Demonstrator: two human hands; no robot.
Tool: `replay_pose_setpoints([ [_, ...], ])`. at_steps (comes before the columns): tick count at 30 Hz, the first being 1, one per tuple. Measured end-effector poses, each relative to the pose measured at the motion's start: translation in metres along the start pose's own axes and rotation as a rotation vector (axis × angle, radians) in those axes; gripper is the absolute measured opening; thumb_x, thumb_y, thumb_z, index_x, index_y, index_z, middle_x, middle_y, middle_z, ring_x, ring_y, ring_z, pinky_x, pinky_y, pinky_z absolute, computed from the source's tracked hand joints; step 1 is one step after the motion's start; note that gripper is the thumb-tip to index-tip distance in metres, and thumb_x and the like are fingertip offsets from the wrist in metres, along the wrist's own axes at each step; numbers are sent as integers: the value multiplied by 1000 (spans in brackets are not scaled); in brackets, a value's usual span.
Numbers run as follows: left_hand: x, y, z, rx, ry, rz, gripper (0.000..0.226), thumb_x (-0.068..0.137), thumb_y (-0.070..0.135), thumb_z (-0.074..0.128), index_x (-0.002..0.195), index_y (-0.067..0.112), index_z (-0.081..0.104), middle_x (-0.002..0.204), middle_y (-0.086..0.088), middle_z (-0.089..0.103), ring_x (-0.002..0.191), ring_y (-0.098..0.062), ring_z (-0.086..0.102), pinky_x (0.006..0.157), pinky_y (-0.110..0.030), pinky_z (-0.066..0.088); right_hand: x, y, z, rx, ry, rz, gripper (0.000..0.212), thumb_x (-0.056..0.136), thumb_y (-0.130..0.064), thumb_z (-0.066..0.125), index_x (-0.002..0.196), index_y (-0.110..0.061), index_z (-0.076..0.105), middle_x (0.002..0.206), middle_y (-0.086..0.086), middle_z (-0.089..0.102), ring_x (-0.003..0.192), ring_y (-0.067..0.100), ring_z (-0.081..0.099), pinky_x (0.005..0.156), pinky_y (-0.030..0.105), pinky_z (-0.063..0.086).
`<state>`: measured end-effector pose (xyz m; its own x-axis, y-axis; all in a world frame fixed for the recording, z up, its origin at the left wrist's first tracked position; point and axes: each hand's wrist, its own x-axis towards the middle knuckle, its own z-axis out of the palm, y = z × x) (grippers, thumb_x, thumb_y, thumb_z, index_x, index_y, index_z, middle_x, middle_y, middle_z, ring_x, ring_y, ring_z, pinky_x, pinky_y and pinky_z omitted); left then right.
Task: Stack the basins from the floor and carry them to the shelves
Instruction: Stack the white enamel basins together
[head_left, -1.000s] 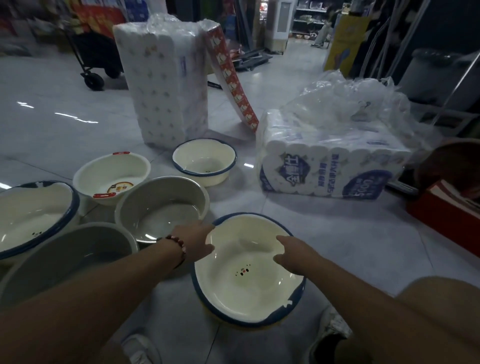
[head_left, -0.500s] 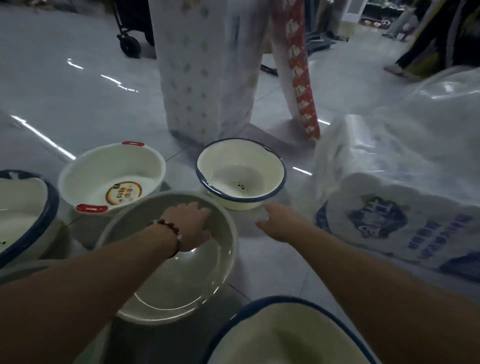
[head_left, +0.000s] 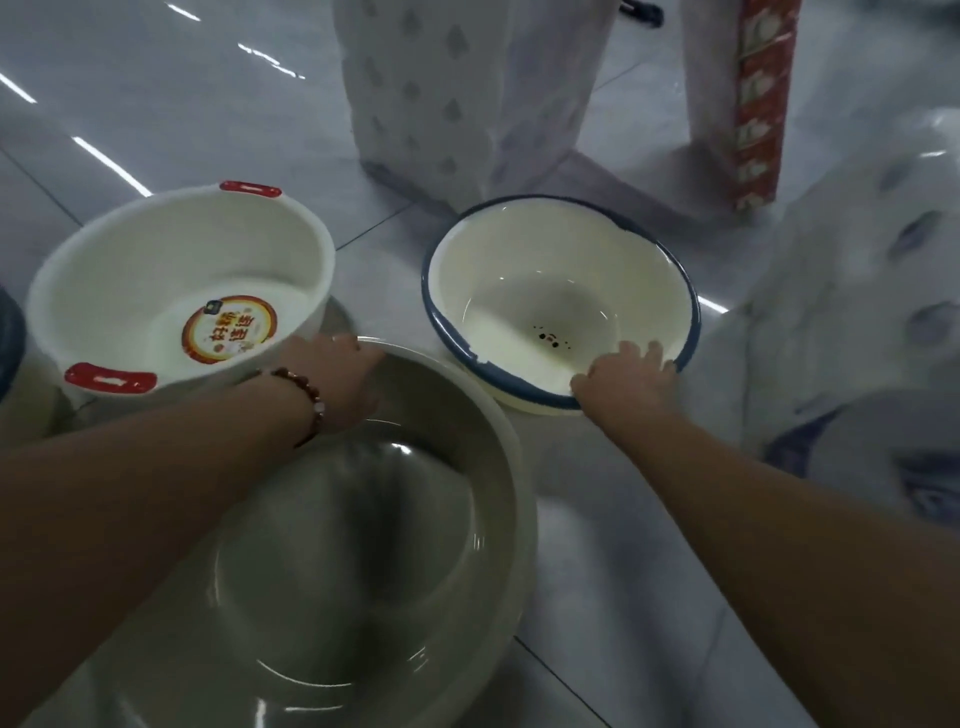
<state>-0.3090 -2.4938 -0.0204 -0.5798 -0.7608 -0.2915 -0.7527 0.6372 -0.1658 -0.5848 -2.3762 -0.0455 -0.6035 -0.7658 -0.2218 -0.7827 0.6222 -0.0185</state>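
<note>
Both hands have advanced: right hand (head_left: 621, 376) now grips the near rim of the blue-rimmed basin (head_left: 561, 301) on the floor (head_left: 156, 104), left hand (head_left: 348, 382) holds the grey basin (head_left: 363, 545) rim, so stacking likely begins.

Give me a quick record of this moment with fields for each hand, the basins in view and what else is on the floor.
left hand: on the far rim of the grey basin
right hand: grips the near rim of the blue-rimmed basin
other basin: white basin with red handles, sticker inside
stacking: none nested yet
floor: wrapped paper-roll packs
</note>
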Motion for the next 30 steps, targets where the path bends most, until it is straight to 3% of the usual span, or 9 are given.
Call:
replay_pose_setpoints([
  [3,8,14,7,-13,-27,-25,56,91,49,51,140,23,42,137,-8,53,121,-30,54,99,-43,48,-5,28,1,710,-75,625,96,70,-30,70,149,-18,17,158,11,10,135,42,28,105,54,36],
  [5,6,22,11,-31,-52,-22,61,91,52,52,143,22,38,142,-11,47,126,-32,50,104,-46,44,-13,43,-2,1423,-207,859,59,78,-14,69,129,-7,40,139,10,42,113,32,50,86,44,54],
  [7,-2,31,13,-38,-107,-12,63,92,54,49,146,23,34,145,-12,42,127,-34,48,105,-49,42,-23,51,-5,1691,-258,982,18,90,-4,58,107,-2,52,111,11,60,96,27,58,81,38,58],
  [11,-28,52,14,-324,-100,-37,59,97,50,44,148,21,35,144,-12,45,128,-34,48,106,-49,41,-51,61,-27,1740,-252,918,29,94,-2,49,123,2,53,108,14,63,86,29,64,72,35,61],
  [15,-68,81,-18,-923,-27,-105,50,103,45,37,142,14,46,142,-9,51,130,-28,47,107,-39,35,-104,89,-62,1613,-267,881,15,92,-3,53,106,2,56,95,16,65,71,30,64,62,39,60],
  [21,-180,105,-122,-1604,-46,-305,50,97,52,48,114,7,64,90,-8,68,88,-28,66,91,-41,55,-244,143,-154,1408,-257,686,10,90,-4,56,84,-1,48,76,15,53,66,27,59,36,33,53],
  [24,-265,107,-156,-1608,-46,-329,30,97,36,56,105,7,60,85,-10,64,71,-24,64,66,-31,55,-329,163,-194,1350,-248,633,13,89,-3,59,81,-4,48,69,13,51,54,27,58,33,30,51],
  [27,-335,104,-162,-1592,-102,-354,34,93,29,62,117,7,53,98,-15,66,82,-27,68,74,-37,59,-408,181,-217,1322,-271,571,12,88,0,56,80,-6,49,50,10,51,58,22,48,33,24,49],
  [30,-395,113,-148,-1534,-130,-376,39,89,20,65,124,8,50,109,-17,65,94,-31,67,80,-42,59,-465,199,-207,1315,-291,566,8,87,1,57,93,-3,53,71,14,55,65,24,52,38,23,49],
])
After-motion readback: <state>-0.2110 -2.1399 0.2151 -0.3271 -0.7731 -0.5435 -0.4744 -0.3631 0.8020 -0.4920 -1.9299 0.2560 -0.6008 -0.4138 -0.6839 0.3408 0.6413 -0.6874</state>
